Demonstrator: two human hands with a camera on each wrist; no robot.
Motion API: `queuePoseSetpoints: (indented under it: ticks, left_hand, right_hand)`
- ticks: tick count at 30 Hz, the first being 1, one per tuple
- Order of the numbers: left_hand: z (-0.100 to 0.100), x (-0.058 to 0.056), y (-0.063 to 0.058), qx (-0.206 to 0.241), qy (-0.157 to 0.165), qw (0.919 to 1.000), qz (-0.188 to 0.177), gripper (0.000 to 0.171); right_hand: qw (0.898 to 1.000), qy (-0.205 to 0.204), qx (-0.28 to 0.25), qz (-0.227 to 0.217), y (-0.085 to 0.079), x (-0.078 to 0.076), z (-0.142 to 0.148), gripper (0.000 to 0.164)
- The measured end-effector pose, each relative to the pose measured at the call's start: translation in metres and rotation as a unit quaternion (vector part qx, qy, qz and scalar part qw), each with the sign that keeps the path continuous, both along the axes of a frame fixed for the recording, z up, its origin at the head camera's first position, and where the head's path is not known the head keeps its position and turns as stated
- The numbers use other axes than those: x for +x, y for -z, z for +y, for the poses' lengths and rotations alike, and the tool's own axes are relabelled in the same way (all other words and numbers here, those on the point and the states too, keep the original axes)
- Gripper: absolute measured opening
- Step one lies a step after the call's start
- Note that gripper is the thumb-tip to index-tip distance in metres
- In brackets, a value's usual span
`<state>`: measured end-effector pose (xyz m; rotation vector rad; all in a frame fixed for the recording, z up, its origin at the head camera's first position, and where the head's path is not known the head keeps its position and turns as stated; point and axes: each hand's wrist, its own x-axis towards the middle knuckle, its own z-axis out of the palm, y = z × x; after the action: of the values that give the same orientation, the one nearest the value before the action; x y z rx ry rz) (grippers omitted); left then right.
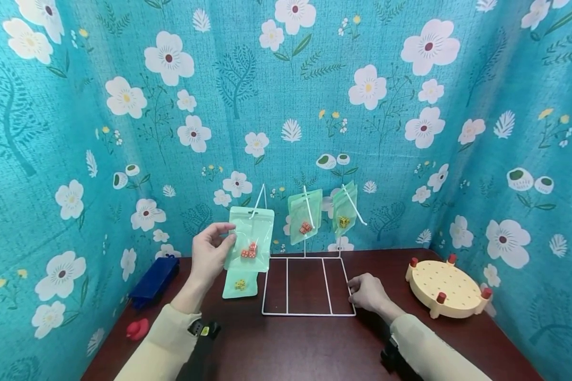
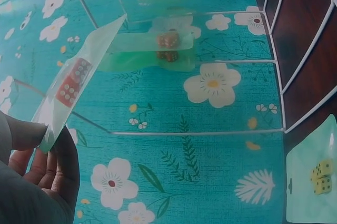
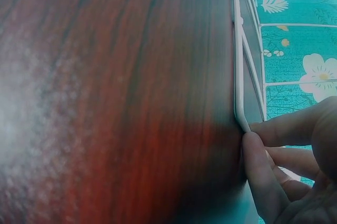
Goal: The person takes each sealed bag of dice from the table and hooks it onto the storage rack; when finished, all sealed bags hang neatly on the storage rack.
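Note:
My left hand (image 1: 211, 253) pinches the left edge of a green zip bag (image 1: 263, 231) with red dice (image 1: 249, 251) in it. The bag's top hole is at the tip of the left hook (image 1: 258, 200) of a white wire rack (image 1: 310, 315); whether the hook passes through it I cannot tell. Thumb and fingers of my right hand (image 1: 371, 294) pinch the rack's base wire (image 3: 239, 87) at its right side. From the middle hook hang green bags (image 1: 295, 209) with red dice, and from the right hook bags (image 1: 351, 199) with yellow dice.
Another green bag (image 1: 230, 290) with yellow dice lies on the dark table (image 1: 286, 349), left of the rack base. A blue object (image 1: 154, 280) and a red toy duck (image 1: 137, 329) sit at the left. A cream round stand with red pegs (image 1: 448, 288) is at the right.

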<state>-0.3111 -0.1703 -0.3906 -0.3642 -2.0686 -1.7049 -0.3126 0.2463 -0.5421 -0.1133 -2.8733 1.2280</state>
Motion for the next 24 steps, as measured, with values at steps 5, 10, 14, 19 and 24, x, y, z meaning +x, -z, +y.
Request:
queuePoseSetpoints:
  ticks: [5, 10, 14, 19, 24]
  left_hand:
    - [0.001, -0.006, 0.002, 0.003, -0.002, 1.0, 0.002, 0.019]
    - [0.002, -0.012, 0.002, 0.005, -0.007, 1.0, 0.002, 0.02]
    - [0.004, -0.016, 0.004, 0.006, -0.008, 0.9999, 0.002, 0.019]
    - [0.006, -0.021, 0.006, 0.012, -0.005, 0.9999, 0.008, 0.019]
    - [0.009, -0.026, 0.006, 0.017, -0.004, 0.9998, 0.013, 0.019]
  right_hand:
    - [1.0, -0.004, 0.003, 0.003, -0.001, 0.0, 0.0, 0.041]
    - [1.0, -0.002, 0.001, 0.002, 0.0, -0.001, 0.001, 0.04]
    - [1.0, -0.004, 0.005, 0.001, 0.001, -0.001, 0.001, 0.04]
    - [1.0, -0.002, 0.01, -0.003, 0.0, 0.001, 0.0, 0.04]
    - [1.0, -0.005, -0.001, -0.004, 0.002, 0.0, 0.003, 0.04]
